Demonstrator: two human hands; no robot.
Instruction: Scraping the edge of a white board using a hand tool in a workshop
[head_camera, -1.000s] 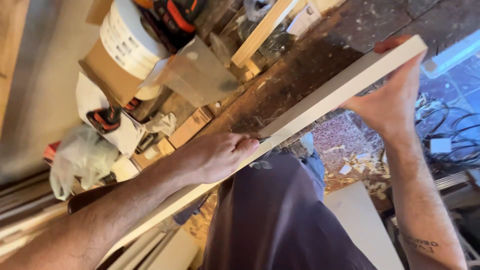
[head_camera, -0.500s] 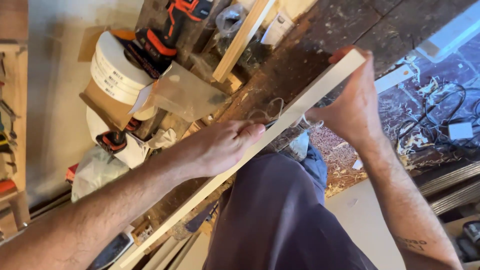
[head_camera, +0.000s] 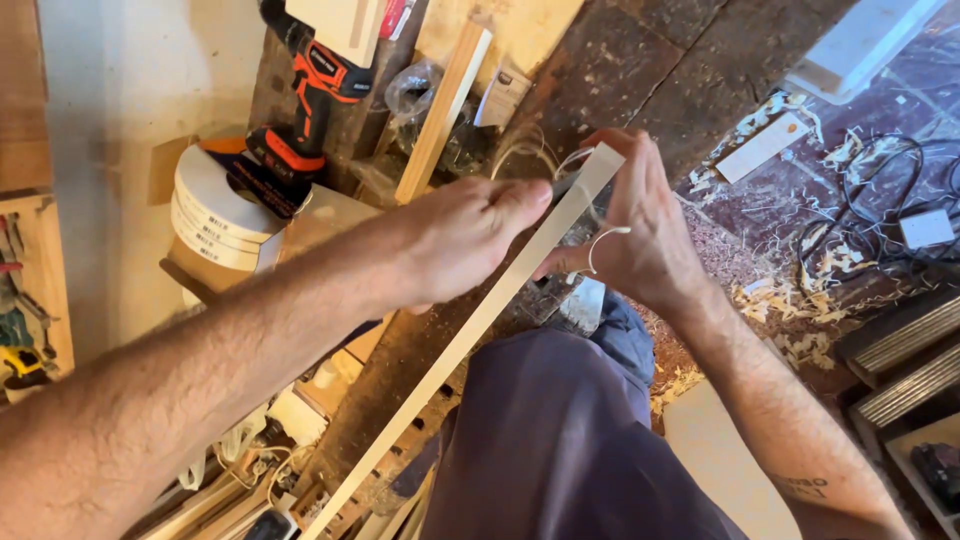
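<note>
While both bare hands close on it, the long pale wooden strip (head_camera: 470, 330) runs slantwise from low beside the person's dark purple trouser leg (head_camera: 560, 440) up to its squared upper end between the hands.

Left hand (head_camera: 465, 240): lies on the strip's left side near that upper end, fingers curled and nearly closed, thumb stretched along the strip's face and touching it. What the curled fingers enclose cannot be told.

Right hand (head_camera: 640, 225): wraps the strip's upper end from the right, fingers bent snugly round it, so the strip's tip shows just above the knuckles. A thin pale curl of shaving (head_camera: 605, 245) loops across this hand.

Packages and labels, placed from the strip:
- White roll of tape with small dark printed marks (head_camera: 215, 215), well to the left, standing on a brown cardboard box (head_camera: 330, 215).
- Orange and black cordless drill (head_camera: 300, 105), above and left, just beyond the roll.
- Small tan paper packet (head_camera: 503, 95), just above the strip's upper end, beside an unfinished wooden batten (head_camera: 445, 110).
- Flat white rectangular tag (head_camera: 762, 148), to the right on the dark floor among pale wood shavings (head_camera: 820, 270).
- White box (head_camera: 860, 45), far upper right.
- Small white adapter block with black cables (head_camera: 925, 228), far right.
</note>
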